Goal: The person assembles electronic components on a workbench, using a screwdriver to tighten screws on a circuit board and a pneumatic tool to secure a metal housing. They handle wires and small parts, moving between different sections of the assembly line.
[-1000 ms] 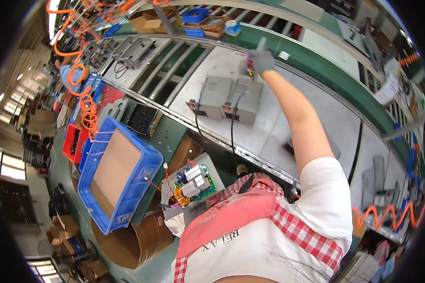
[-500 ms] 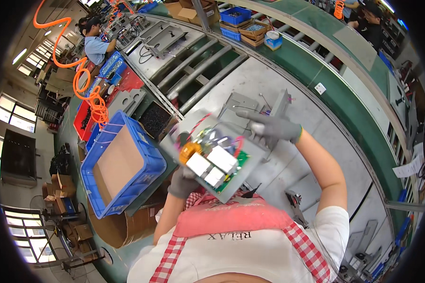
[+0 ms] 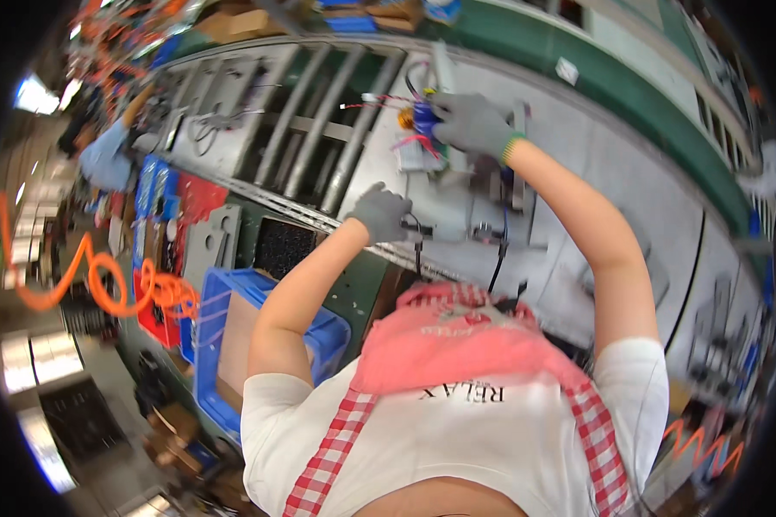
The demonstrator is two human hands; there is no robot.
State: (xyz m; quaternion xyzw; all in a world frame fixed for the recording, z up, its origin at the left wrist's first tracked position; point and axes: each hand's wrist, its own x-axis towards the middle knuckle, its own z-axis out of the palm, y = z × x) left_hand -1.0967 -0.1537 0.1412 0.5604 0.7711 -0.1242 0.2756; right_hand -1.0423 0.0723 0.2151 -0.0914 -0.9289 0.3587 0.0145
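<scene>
Fingers of the right hand [image 3: 472, 125], in a grey glove, are curled around a circuit board assembly [image 3: 422, 138] with blue and orange parts and loose red and white wires, held out over the far part of the grey counter [image 3: 629, 185]. Fingers of the left hand [image 3: 381, 214], also gloved, are closed into a loose fist at the near edge of the counter, touching a black cable [image 3: 418, 246] that drops over that edge; whether they actually pinch it, cannot tell.

Head view only. Risk, as a judgement: the dangling wires could snag on the metal rails [image 3: 319, 138] to the left of the board, or on the grey metal box [image 3: 500, 185] just beneath it, and get yanked loose. One-hand grip at full reach could let the board tip or slip. The cable at the edge could be dragged off.

Surface: long grey counter with a green far border, roller rails along its left part. Room: a factory line, blue crate [image 3: 259, 345] below the near edge, orange coiled hose [image 3: 112, 284] at left, another person in blue further up the line.
</scene>
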